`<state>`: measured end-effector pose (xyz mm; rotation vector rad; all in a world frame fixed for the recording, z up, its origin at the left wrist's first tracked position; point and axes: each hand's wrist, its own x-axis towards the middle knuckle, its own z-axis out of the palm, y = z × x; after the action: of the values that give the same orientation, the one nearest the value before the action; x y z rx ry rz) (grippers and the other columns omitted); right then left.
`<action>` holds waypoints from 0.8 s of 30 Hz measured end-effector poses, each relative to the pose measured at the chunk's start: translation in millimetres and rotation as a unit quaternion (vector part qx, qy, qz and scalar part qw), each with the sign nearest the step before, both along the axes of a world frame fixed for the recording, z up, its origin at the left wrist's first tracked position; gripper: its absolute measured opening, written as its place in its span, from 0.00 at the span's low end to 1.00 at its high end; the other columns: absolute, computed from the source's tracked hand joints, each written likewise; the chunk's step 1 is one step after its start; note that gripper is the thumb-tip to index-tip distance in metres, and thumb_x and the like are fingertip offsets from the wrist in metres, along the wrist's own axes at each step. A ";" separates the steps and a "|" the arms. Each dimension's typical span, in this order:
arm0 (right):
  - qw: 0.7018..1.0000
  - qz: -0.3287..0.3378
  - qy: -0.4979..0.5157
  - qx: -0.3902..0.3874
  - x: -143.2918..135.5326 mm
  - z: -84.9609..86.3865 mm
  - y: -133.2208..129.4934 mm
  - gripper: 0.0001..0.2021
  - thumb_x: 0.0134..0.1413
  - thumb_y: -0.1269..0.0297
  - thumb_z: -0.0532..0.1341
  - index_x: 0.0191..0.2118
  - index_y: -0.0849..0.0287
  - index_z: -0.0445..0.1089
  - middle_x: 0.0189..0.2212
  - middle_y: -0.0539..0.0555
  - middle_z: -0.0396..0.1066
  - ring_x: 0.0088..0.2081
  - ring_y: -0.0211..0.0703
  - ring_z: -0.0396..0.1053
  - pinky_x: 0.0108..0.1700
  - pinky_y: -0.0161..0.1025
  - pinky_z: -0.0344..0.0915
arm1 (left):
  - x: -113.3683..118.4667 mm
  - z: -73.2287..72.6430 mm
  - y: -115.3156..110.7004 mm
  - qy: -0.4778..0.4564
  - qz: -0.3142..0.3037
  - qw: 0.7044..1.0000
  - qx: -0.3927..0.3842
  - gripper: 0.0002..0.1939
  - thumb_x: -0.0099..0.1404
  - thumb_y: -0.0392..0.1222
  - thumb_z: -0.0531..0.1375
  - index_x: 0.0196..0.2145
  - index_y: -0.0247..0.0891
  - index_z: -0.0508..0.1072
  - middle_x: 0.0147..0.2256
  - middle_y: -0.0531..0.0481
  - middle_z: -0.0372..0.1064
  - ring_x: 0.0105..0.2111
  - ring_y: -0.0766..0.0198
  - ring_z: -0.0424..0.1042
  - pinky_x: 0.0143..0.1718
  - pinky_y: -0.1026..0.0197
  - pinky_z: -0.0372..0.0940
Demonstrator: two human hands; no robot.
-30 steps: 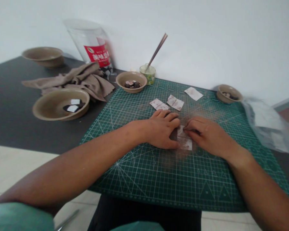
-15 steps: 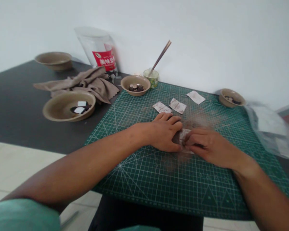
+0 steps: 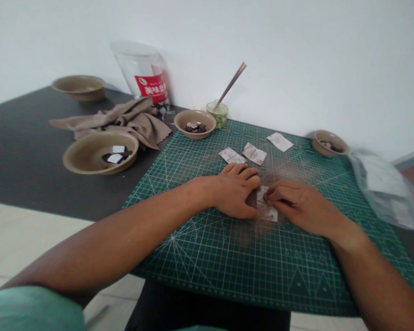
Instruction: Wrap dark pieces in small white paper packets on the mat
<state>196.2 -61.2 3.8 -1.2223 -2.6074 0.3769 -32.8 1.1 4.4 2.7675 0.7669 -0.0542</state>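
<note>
My left hand (image 3: 236, 191) lies flat on the green cutting mat (image 3: 200, 248), fingers spread, thumb toward the front. Between its thumb and forefinger shows part of a dark brown flat piece, partly hidden by the hand. Against that piece lies a white paper rectangle (image 3: 269, 213) smeared with brown. My right hand (image 3: 296, 202) is closed in a pinch, its fingertips at the paper's right side; what they hold is hidden. Brown powder is scattered around both hands. Behind the left hand lie two smudged paper pieces (image 3: 254, 153) and a cleaner paper (image 3: 280, 142).
Bowls of dark pieces stand at the mat's back left (image 3: 195, 132) and back right (image 3: 329, 143). A green cup (image 3: 218, 115) holds chopsticks (image 3: 232, 83). Left are another bowl (image 3: 86, 156), a brown cloth (image 3: 124, 120) and a clear jar (image 3: 141, 69). A plastic bag (image 3: 386, 184) lies right.
My right hand has shifted slightly up, uncovering more of the smeared paper's lower part. My left hand stays in place.
</note>
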 end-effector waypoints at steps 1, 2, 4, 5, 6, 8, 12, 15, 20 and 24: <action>1.000 0.013 -0.002 0.000 -2.2 -0.9 -1.8 0.07 0.65 0.71 0.58 0.38 0.56 0.74 0.38 0.55 0.75 0.41 0.47 0.72 0.44 0.44 0.67 | 0.0 -0.3 0.0 -0.002 -0.002 1.000 0.003 0.36 0.62 0.66 0.57 0.58 0.37 0.64 0.69 0.38 0.49 0.68 0.38 0.47 0.66 0.40 0.46; 1.000 0.026 -0.004 0.002 -4.8 -2.0 -3.2 0.08 0.65 0.71 0.58 0.38 0.56 0.74 0.38 0.55 0.76 0.41 0.47 0.72 0.44 0.45 0.67 | 0.0 -0.7 -0.1 -0.005 -0.006 1.000 0.007 0.36 0.62 0.66 0.57 0.59 0.37 0.64 0.69 0.38 0.50 0.68 0.38 0.48 0.66 0.40 0.46; 0.999 0.036 -0.004 0.013 -9.5 -3.9 -4.0 0.08 0.65 0.71 0.58 0.39 0.57 0.74 0.39 0.55 0.76 0.42 0.47 0.72 0.46 0.46 0.66 | 0.1 -1.6 -0.1 -0.010 -0.011 1.000 0.013 0.36 0.62 0.65 0.57 0.59 0.37 0.64 0.68 0.38 0.50 0.67 0.38 0.49 0.66 0.41 0.45; 0.999 0.032 -0.001 0.018 -11.1 -4.4 -3.5 0.08 0.65 0.71 0.58 0.39 0.57 0.75 0.39 0.55 0.76 0.42 0.47 0.72 0.46 0.46 0.66 | 0.1 -2.0 0.0 -0.011 -0.012 1.000 0.015 0.36 0.62 0.65 0.57 0.59 0.37 0.64 0.68 0.38 0.51 0.67 0.39 0.49 0.66 0.41 0.45; 1.000 0.022 0.001 0.022 -11.8 -4.5 -2.6 0.08 0.65 0.71 0.58 0.39 0.57 0.75 0.39 0.56 0.76 0.42 0.47 0.71 0.47 0.46 0.66 | 0.2 -2.4 0.0 -0.012 -0.011 1.000 0.016 0.36 0.62 0.65 0.57 0.58 0.37 0.64 0.68 0.38 0.50 0.67 0.39 0.49 0.66 0.41 0.45; 1.000 -0.005 0.000 0.028 -10.6 -3.1 -1.1 0.07 0.65 0.70 0.58 0.39 0.58 0.75 0.38 0.56 0.75 0.42 0.47 0.71 0.46 0.46 0.66 | 0.3 -2.9 0.3 -0.012 -0.007 1.000 0.014 0.36 0.62 0.65 0.57 0.58 0.37 0.65 0.69 0.38 0.49 0.68 0.39 0.47 0.66 0.41 0.44; 1.000 0.019 -0.020 0.006 -5.9 1.0 -4.9 0.07 0.66 0.70 0.58 0.37 0.57 0.74 0.35 0.54 0.74 0.39 0.46 0.69 0.44 0.44 0.64 | 0.5 -3.3 1.2 -0.003 -0.004 1.000 0.004 0.37 0.62 0.67 0.57 0.59 0.38 0.64 0.69 0.38 0.48 0.68 0.38 0.45 0.66 0.40 0.44; 0.999 0.041 -0.005 -0.003 -9.3 -1.9 -8.7 0.07 0.66 0.70 0.58 0.37 0.57 0.74 0.36 0.54 0.74 0.40 0.45 0.70 0.45 0.44 0.64 | 0.7 -3.3 1.4 -0.004 -0.011 1.000 0.008 0.37 0.62 0.67 0.56 0.58 0.37 0.64 0.69 0.38 0.48 0.68 0.38 0.46 0.66 0.40 0.44; 0.999 -0.031 -0.014 0.035 -12.7 -4.7 -2.3 0.07 0.65 0.70 0.58 0.38 0.59 0.74 0.37 0.56 0.73 0.42 0.48 0.69 0.46 0.46 0.64 | 1.1 -2.8 0.8 0.001 -0.002 1.000 0.010 0.35 0.62 0.66 0.57 0.58 0.40 0.64 0.69 0.40 0.50 0.68 0.40 0.47 0.66 0.41 0.44; 1.000 -0.004 -0.011 -0.014 -6.9 3.7 -3.8 0.07 0.65 0.71 0.58 0.36 0.58 0.73 0.34 0.53 0.72 0.38 0.45 0.68 0.42 0.43 0.63 | 1.2 -2.0 0.7 0.002 0.001 1.000 -0.002 0.36 0.61 0.67 0.57 0.58 0.39 0.65 0.70 0.40 0.47 0.69 0.38 0.45 0.66 0.40 0.43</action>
<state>189.3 -64.9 7.5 -1.2524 -2.6240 0.4021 -31.6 1.8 2.3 2.7648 0.7693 -0.0614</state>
